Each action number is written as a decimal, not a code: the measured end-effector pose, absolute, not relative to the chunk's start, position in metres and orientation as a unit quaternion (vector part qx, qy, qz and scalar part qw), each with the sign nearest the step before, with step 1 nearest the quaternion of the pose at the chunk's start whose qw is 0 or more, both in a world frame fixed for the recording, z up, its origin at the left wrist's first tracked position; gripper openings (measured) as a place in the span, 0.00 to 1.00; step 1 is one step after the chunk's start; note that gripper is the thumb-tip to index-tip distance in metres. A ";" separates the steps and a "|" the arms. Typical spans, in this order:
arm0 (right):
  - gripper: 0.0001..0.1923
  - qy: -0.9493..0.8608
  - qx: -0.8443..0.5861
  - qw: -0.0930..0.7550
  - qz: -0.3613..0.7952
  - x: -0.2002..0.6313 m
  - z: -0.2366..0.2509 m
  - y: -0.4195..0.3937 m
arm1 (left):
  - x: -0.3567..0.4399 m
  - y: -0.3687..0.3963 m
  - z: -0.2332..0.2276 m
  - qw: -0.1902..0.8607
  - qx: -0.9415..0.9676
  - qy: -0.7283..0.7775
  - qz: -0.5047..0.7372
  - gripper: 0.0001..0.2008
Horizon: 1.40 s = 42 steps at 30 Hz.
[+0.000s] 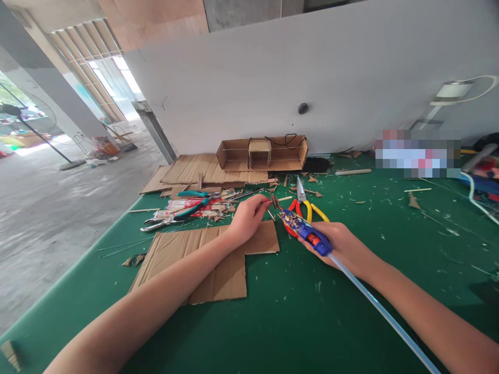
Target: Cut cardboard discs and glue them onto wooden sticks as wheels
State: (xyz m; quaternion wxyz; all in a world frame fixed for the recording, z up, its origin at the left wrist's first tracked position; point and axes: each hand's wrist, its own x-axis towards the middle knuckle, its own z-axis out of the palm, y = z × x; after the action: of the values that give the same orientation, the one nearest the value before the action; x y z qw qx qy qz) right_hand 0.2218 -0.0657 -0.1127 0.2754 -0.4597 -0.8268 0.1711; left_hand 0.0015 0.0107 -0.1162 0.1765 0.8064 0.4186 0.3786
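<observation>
My right hand [338, 241] is wrapped round a blue hot glue gun [317, 240], with a long clear glue stick [384, 306] trailing from its back. Glue strings and debris cling near the nozzle. My left hand [251, 215] pinches a small brown piece [275, 201], seemingly cardboard, right at the gun's tip; whether they touch I cannot tell. Beneath my left forearm lies a cut sheet of corrugated cardboard [218, 275]. Just beyond the gun rest scissors with metal blades [300, 189], beside red and yellow handles partly covered by the gun and hand.
Teal-handled pliers [193, 209] lie on a pile of sticks and scraps at left. Behind stands an open cardboard box structure [237, 155] near flat cardboard [195, 169]. A lamp [454, 91] and a cable [471, 192] are at right. Scraps litter the green table [296, 322].
</observation>
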 end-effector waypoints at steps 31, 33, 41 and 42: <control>0.06 -0.827 -0.462 0.284 0.146 0.219 -0.113 -0.066 | 0.002 0.007 -0.111 0.245 0.785 0.443 0.358 0.19; 0.07 -0.829 -0.461 0.292 0.128 0.218 -0.113 -0.066 | 0.002 0.007 -0.111 0.250 0.782 0.445 0.357 0.19; 0.05 -0.840 -0.443 0.301 0.086 0.221 -0.111 -0.066 | 0.001 0.011 -0.117 0.290 0.756 0.440 0.388 0.19; 0.04 -0.837 -0.446 0.305 0.083 0.223 -0.112 -0.066 | 0.001 0.011 -0.117 0.296 0.752 0.439 0.392 0.19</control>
State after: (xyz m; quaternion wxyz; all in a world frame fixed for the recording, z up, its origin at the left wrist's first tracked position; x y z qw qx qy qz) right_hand 0.2232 -0.0662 -0.1115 0.3048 -0.4463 -0.8373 0.0830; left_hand 0.0014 0.0115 -0.1171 0.2958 0.7523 0.4391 0.3921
